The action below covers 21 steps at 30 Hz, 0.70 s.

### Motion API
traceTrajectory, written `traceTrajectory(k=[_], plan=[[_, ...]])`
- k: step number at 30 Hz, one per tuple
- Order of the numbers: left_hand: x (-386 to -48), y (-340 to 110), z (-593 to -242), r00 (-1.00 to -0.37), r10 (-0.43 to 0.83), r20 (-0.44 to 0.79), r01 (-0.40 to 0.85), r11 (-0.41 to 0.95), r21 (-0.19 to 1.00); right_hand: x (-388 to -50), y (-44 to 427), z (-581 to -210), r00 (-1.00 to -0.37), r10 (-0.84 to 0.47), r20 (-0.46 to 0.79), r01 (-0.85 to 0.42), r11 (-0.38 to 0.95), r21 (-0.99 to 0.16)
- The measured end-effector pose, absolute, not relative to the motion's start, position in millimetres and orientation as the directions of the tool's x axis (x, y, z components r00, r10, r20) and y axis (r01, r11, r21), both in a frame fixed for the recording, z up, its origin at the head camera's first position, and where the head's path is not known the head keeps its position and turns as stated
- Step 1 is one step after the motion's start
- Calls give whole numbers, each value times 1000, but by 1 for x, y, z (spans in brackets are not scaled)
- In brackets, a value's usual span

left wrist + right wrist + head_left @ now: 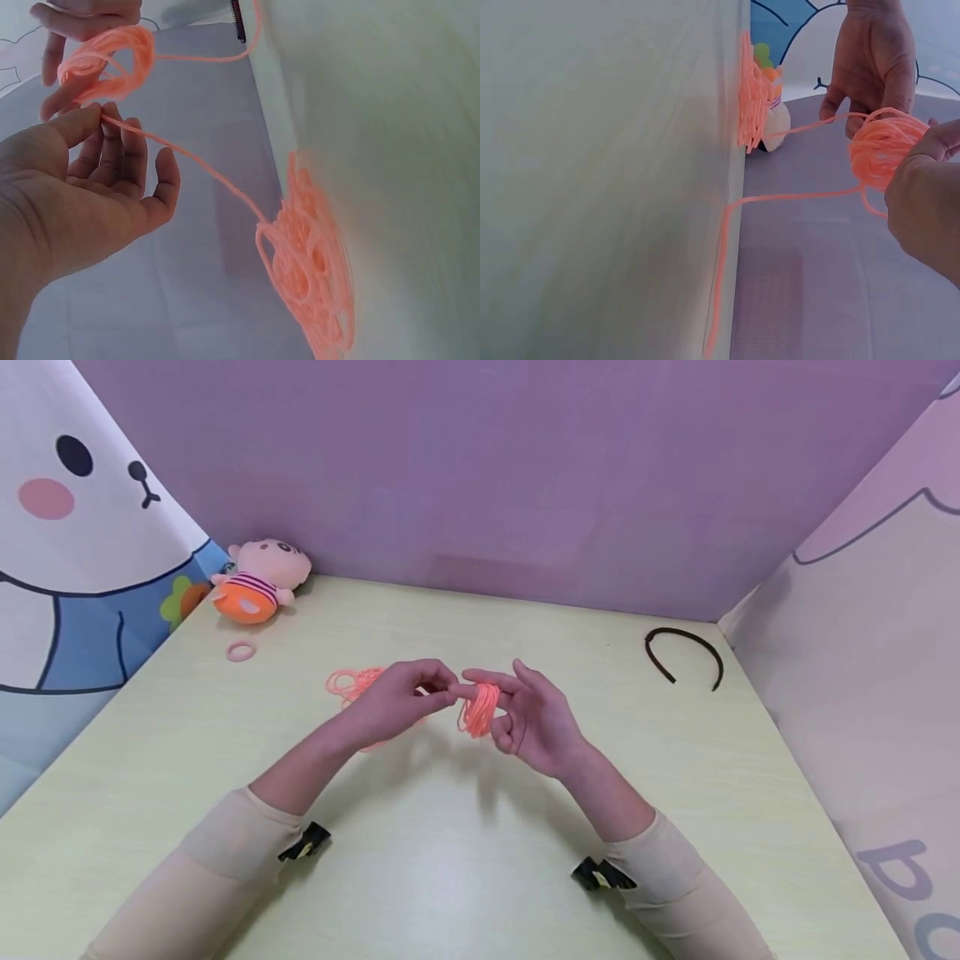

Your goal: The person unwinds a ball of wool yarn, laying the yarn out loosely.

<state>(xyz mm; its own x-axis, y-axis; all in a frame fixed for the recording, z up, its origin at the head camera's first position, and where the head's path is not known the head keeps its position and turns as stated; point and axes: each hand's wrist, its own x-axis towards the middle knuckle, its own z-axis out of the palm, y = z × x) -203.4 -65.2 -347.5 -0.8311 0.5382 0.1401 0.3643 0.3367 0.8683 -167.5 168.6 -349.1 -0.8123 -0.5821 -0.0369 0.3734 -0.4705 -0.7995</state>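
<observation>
Coral-coloured cord is looped in a bundle point(480, 710) point(141, 64) point(881, 146) around fingers of my right hand point(538, 722) point(930, 202), whose thumb stands apart in the head view. My left hand point(401, 697) point(82, 199) pinches the cord between thumb and index finger, close against the right fingertips; its other fingers are loosely bent. From that pinch a single strand point(202, 165) runs to a loose pile of the same cord point(352, 681) point(307, 262) point(754, 105) on the table, partly hidden behind the left hand in the head view. Another strand point(795, 196) hangs from the bundle to the table.
A plush doll point(258, 581) lies at the table's back left corner, with a small pink ring point(241, 651) in front of it. A dark headband point(693, 637) lies at the back right. Purple and printed panels point(480, 485) stand around the table point(450, 877).
</observation>
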Motion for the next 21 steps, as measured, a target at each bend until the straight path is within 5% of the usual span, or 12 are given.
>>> traceTrajectory(k=[21], plan=[[-211,-86,-326,-927,336,165,316,466,827,-172,168,-351,-894,-440,-80,311,-483,-819]])
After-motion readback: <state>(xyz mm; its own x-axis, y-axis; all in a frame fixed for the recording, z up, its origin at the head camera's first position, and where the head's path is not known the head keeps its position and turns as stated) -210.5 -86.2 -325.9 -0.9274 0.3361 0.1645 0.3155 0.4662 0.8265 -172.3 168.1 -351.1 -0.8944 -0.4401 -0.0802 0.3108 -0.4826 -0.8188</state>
